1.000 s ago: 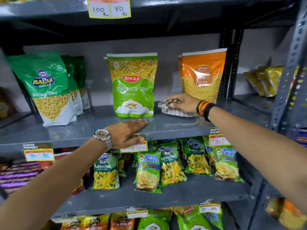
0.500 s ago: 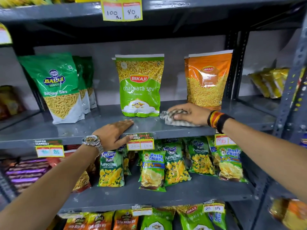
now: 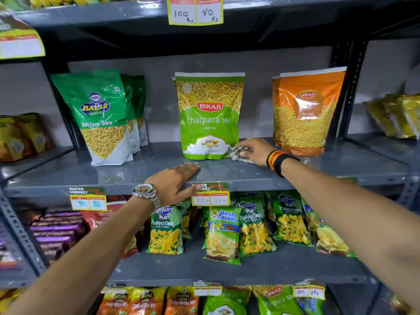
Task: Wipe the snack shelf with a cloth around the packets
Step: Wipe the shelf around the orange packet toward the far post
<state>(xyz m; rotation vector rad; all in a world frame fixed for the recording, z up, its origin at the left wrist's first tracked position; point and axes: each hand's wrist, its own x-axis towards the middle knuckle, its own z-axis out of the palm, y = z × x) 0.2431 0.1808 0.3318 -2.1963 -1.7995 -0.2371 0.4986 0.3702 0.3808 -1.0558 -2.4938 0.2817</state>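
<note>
Cloth now pushed left against the green sev packet.
Right hand clutches it; left hand lies flat on the shelf. Wipe gently round the packet's base.

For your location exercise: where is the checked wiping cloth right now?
In the head view, right of centre: the checked wiping cloth lies under the right hand, against the green Bikaji packet.

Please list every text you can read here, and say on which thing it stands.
"BALAJI WAFERS Ratlami Sev": dark green packet
"BIKAJI chatpata sev": light green packet
"BIKAJI": orange packet
"100 Rs 80 Rs": top price tag
"Uncle Chipps 30%": chips bag
Orange packet's smaller script: blurred.
</note>
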